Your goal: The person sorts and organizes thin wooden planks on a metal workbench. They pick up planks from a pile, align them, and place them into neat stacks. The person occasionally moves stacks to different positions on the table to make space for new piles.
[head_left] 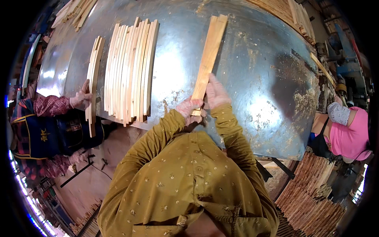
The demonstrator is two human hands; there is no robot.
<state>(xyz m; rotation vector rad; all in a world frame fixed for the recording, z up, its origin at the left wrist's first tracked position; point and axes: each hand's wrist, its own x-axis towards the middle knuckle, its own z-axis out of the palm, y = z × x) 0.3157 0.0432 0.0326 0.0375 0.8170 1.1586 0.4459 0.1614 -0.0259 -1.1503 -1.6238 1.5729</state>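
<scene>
A flat wooden board (211, 49) points away from me over the metal table, its near end close to my body. My left hand (188, 106), in a pale thin glove, is closed round the board's near end. Gloved as well, my right hand (216, 93) grips the board's right edge a little farther up. Left of the board, a row of narrow wooden strips (128, 73) lies side by side on the table, apart from my hands.
The metal table (244, 59) has scuffed patches. At left, a co-worker's hand (81, 94) holds a few strips (94, 75). A person in pink (349, 130) is at the right. Stacked wood (312, 193) stands below the table at lower right; more strips (302, 21) lie at the far right.
</scene>
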